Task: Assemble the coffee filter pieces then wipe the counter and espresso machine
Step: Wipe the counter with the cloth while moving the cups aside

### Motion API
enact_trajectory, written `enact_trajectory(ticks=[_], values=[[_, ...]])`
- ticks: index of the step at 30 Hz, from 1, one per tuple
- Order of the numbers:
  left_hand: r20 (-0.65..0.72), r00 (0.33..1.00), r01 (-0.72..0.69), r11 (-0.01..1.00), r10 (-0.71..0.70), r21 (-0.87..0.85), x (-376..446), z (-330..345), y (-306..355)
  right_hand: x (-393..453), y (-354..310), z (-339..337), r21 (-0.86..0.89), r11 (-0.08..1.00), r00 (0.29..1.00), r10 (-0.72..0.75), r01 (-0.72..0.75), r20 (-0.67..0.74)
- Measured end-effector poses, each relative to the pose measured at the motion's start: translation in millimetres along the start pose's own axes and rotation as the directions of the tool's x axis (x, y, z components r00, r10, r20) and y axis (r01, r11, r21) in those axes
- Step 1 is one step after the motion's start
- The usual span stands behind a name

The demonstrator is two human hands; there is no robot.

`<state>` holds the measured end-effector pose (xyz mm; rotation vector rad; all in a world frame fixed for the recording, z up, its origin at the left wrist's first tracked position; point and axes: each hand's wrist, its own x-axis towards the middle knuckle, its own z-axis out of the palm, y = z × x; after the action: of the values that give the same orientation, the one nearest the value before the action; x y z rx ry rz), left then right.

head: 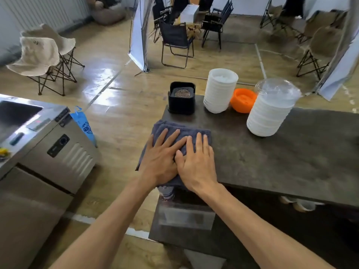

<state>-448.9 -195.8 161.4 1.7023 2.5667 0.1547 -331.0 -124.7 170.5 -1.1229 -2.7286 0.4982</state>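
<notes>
Hands press flat — left hand (158, 158) and right hand (196, 164), fingers spread, gripping nothing — on the gray cloth (180, 131) so it rubs the counter (291, 152) clean.

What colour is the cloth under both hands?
Dark grey-blue cloth, clearest in the head view.

Even, diffuse daylight fills the scene. A bright glare patch lies on the wooden floor (108, 74); the dark counter (291, 152) shows a dull sheen. Shadows are soft and faint. Wide-angle distortion bends lines near the edges, and mild blur softens the periphery and background.
</notes>
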Motion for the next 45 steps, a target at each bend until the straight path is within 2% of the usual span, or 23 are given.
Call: enact_trajectory(ticks=[2,5,7,11,15,18,21,24,27,30,34,38,45], values=[[-0.008,0.997,0.07,0.987,-0.072,-0.144,9.1,-1.0,-24.8,23.6,-18.1,8.8,0.048,0.998,0.999,-0.032,0.03,0.021],[-0.011,0.994,0.09,0.898,-0.105,-0.431,21.3,-3.3,-44.3,47.9,-33.6,15.6,0.095,0.995,0.998,-0.042,0.037,0.055],[-0.037,0.995,0.068,0.889,-0.095,-0.453,19.4,-4.6,-41.1,47.1,-33.1,14.9,0.092,0.995,0.998,-0.047,0.042,0.053],[-0.121,0.99,0.022,0.921,-0.075,-0.389,-15.1,1.5,-26.4,7.4,-27.8,11.9,0.14,0.987,0.996,-0.082,0.077,0.031],[-0.204,0.973,-0.14,0.977,0.106,-0.161,-48.2,12.7,-24.4,-32.4,-34.8,9.4,0.132,0.987,0.993,-0.101,0.092,0.068],[-0.132,0.969,-0.209,0.978,0.21,0.021,-32.2,15.2,-31.3,-17.1,-32.9,5.6,0.069,0.994,0.99,-0.091,0.084,0.106],[-0.013,0.986,-0.164,0.986,0.164,0.024,6.0,3.4,-31.9,22.5,-24.7,-0.8,0.092,0.994,0.986,-0.073,0.06,0.148],[0.086,0.989,-0.13,0.985,0.12,0.113,41.7,1.3,-32.4,52.8,-15.4,-7.1,0.104,0.994,0.982,-0.055,0.036,0.183],[0.083,0.996,-0.031,0.99,0.02,0.137,45.3,11.0,-31.2,51.5,-6.4,-11.2,0.09,0.993,0.977,-0.089,0.073,0.195],[0.053,0.998,0.02,0.998,-0.023,0.059,26.8,13.9,-2.5,32.6,12.7,-17.3,0.109,0.99,0.978,-0.103,0.084,0.181],[0.023,0.998,-0.058,0.997,0.057,0.047,23.3,13.2,56.2,5.7,56.3,-32.0,0.113,0.992,0.985,-0.064,0.046,0.158],[0.047,0.99,-0.136,0.99,0.134,0.032,24.1,15.7,115.1,-23.3,104.8,-53.2,0.075,0.997,0.99,-0.011,0.0,0.138],[0.08,0.93,-0.36,0.933,0.359,0.008,26.9,27.3,241.6,-90.5,199.5,-102.8,-0.074,0.974,0.969,0.222,-0.215,0.106]])
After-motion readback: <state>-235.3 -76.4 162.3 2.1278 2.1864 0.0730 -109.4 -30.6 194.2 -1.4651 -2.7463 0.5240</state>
